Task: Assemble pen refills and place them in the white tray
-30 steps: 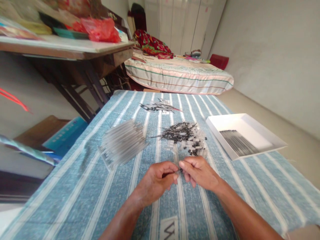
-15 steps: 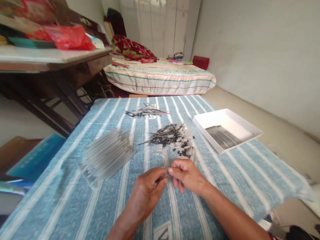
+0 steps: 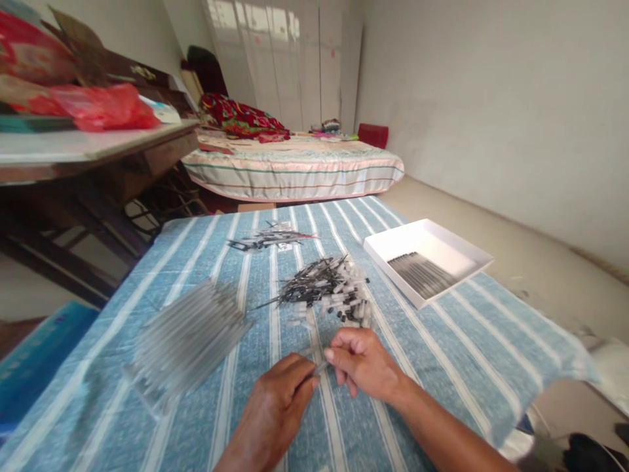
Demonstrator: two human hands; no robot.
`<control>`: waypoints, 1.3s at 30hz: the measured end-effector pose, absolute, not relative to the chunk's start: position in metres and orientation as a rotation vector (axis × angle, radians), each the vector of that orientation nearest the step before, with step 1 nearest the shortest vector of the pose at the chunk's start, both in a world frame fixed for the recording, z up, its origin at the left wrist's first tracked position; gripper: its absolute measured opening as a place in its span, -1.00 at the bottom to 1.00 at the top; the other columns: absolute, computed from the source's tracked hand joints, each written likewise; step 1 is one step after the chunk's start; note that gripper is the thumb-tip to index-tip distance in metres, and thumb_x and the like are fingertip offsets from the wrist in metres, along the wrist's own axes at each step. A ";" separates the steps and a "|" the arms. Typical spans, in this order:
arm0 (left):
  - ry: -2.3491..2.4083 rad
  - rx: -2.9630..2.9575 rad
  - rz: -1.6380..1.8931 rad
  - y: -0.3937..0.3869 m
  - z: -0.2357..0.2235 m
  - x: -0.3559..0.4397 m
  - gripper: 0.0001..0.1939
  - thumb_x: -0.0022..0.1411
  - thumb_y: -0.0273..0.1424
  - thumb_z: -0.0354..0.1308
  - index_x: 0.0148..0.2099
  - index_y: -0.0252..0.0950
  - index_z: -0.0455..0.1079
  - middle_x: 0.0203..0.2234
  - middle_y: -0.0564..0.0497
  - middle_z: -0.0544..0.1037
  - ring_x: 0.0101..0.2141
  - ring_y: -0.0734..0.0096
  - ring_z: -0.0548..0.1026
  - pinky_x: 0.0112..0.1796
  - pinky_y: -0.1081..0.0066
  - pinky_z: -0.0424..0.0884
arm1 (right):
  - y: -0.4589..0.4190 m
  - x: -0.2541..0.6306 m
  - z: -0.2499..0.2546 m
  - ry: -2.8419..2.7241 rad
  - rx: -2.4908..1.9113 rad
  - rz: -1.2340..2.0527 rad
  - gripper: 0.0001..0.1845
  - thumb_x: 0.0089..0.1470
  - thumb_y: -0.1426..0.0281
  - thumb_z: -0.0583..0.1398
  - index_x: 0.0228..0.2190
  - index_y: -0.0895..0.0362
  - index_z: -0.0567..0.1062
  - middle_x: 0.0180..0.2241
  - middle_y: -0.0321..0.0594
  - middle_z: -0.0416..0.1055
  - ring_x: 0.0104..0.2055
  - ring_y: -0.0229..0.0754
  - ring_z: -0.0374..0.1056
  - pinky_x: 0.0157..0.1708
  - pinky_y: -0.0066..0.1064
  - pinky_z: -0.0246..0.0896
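Observation:
My left hand [image 3: 282, 400] and my right hand [image 3: 363, 364] meet low in the middle, over the striped cloth. Both are closed in a pinch on a small translucent grey piece [image 3: 321, 368]; fingers cover most of it, so its kind is unclear. Just beyond them lies a heap of black pen parts and clear caps [image 3: 327, 285]. Long translucent pen barrels [image 3: 191, 337] are stacked in a slanting bundle left of my hands. Farther back, a smaller pile of thin dark refills [image 3: 268, 239] lies loose on the cloth.
A shallow white box [image 3: 417, 305] at the right holds a row of dark, slim pens [image 3: 422, 274]. The blue striped cloth [image 3: 422, 367] covers the work surface. A side table [image 3: 98, 147] with red bags stands at left, and a bed [image 3: 295, 167] lies beyond.
The view has shifted, so the scene sits lower and farther left. My fingertips are slightly farther apart, and more of the translucent piece shows between them.

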State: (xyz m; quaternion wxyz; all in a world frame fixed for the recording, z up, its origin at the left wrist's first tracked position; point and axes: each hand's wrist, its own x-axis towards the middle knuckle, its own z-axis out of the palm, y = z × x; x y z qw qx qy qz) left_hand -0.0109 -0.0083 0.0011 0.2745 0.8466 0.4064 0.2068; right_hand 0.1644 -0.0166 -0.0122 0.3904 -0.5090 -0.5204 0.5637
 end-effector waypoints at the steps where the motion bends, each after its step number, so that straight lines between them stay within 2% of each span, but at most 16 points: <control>1: 1.094 2.271 0.562 -0.008 0.000 -0.010 -0.78 0.21 -0.41 -0.06 -0.42 -0.27 0.36 -0.52 0.03 0.40 -0.46 0.43 0.41 -0.41 0.47 0.32 | -0.017 0.164 -0.012 -1.315 -1.302 1.435 -0.73 0.00 0.24 0.13 -0.57 0.14 0.27 -0.76 -0.48 0.24 -0.83 -0.43 0.10 -0.82 -0.62 -0.12; 5: 1.088 2.216 0.612 -0.007 0.000 -0.010 -0.81 0.17 -0.41 0.00 -0.46 -0.26 0.36 -0.49 0.02 0.42 -0.44 0.41 0.42 -0.39 0.46 0.33 | -0.020 0.163 -0.010 -1.322 -1.301 1.442 -0.70 0.00 0.19 0.13 -0.57 0.14 0.27 -0.75 -0.47 0.25 -0.81 -0.43 0.11 -0.81 -0.62 -0.11; 9: 1.159 2.079 0.746 -0.006 -0.001 -0.012 -0.84 0.06 -0.38 0.13 -0.54 -0.25 0.33 -0.57 0.07 0.40 -0.54 0.44 0.36 -0.48 0.49 0.28 | -0.015 0.169 -0.005 -1.378 -1.235 1.404 -0.67 0.05 0.16 0.08 -0.56 0.15 0.29 -0.72 -0.43 0.28 -0.80 -0.43 0.14 -0.79 -0.62 -0.07; 14: 1.356 1.628 0.956 -0.007 -0.002 -0.013 -0.80 -0.05 -0.30 0.22 -0.58 -0.27 0.32 -0.74 0.17 0.24 -0.66 0.53 0.20 -0.61 0.53 0.10 | 0.014 0.206 -0.013 -1.329 -1.474 1.062 -0.75 0.02 0.22 0.10 -0.51 0.15 0.33 -0.72 -0.44 0.24 -0.80 -0.41 0.10 -0.79 -0.59 -0.04; 17: 1.338 1.383 1.010 -0.007 0.000 -0.012 -0.79 -0.08 -0.29 0.24 -0.56 -0.29 0.33 -0.73 0.18 0.28 -0.66 0.57 0.19 -0.62 0.56 0.08 | 0.031 0.235 -0.024 -1.380 -1.687 0.805 -0.81 0.01 0.30 0.07 -0.47 0.15 0.39 -0.71 -0.42 0.23 -0.77 -0.38 0.12 -0.76 -0.56 -0.03; 20: 1.355 1.249 1.044 -0.006 0.003 -0.012 -0.79 -0.12 -0.27 0.27 -0.52 -0.29 0.36 -0.71 0.17 0.36 -0.69 0.60 0.17 -0.64 0.56 0.07 | 0.039 0.255 -0.031 -1.489 -1.841 0.598 -0.77 -0.01 0.34 0.05 -0.39 0.15 0.47 -0.69 -0.38 0.27 -0.70 -0.34 0.17 -0.67 -0.53 0.03; 25: 1.338 1.138 1.102 -0.004 0.008 -0.013 -0.77 -0.10 -0.27 0.28 -0.45 -0.31 0.38 -0.62 0.10 0.48 -0.70 0.61 0.21 -0.66 0.57 0.07 | 0.035 0.260 -0.030 -1.763 -1.888 0.496 -0.72 -0.04 0.37 0.07 -0.31 0.10 0.53 -0.57 -0.32 0.40 -0.52 -0.26 0.29 -0.47 -0.49 0.11; 29: 1.328 1.089 1.122 -0.002 0.009 -0.014 -0.77 -0.10 -0.28 0.28 -0.46 -0.31 0.36 -0.62 0.10 0.49 -0.69 0.62 0.23 -0.66 0.59 0.08 | 0.034 0.250 -0.027 -1.841 -1.975 0.443 -0.69 0.02 0.31 0.07 -0.22 0.08 0.51 -0.55 -0.28 0.44 -0.49 -0.23 0.32 -0.47 -0.48 0.10; 32: 1.327 1.112 1.098 -0.002 0.008 -0.013 -0.79 -0.08 -0.29 0.27 -0.45 -0.32 0.36 -0.61 0.10 0.49 -0.69 0.61 0.24 -0.65 0.58 0.10 | 0.039 0.243 -0.025 -1.925 -2.059 0.312 -0.65 0.05 0.31 0.07 -0.12 0.05 0.46 -0.45 -0.23 0.49 -0.40 -0.18 0.38 -0.41 -0.46 0.11; 35: 1.331 1.143 1.086 -0.003 0.006 -0.011 -0.79 -0.08 -0.28 0.25 -0.47 -0.32 0.36 -0.63 0.09 0.48 -0.70 0.60 0.24 -0.66 0.57 0.10 | 0.048 0.237 -0.022 -2.017 -2.105 0.212 -0.71 0.05 0.34 0.08 -0.18 0.02 0.48 -0.38 -0.19 0.52 -0.32 -0.16 0.40 -0.40 -0.46 0.10; 39: 1.333 1.152 1.105 -0.005 0.005 -0.009 -0.79 -0.07 -0.28 0.24 -0.48 -0.33 0.35 -0.65 0.08 0.48 -0.71 0.60 0.23 -0.66 0.56 0.08 | 0.052 0.231 -0.020 -2.066 -2.072 0.180 -0.76 0.08 0.35 0.05 -0.36 0.03 0.53 -0.43 -0.18 0.51 -0.34 -0.15 0.41 -0.43 -0.46 0.07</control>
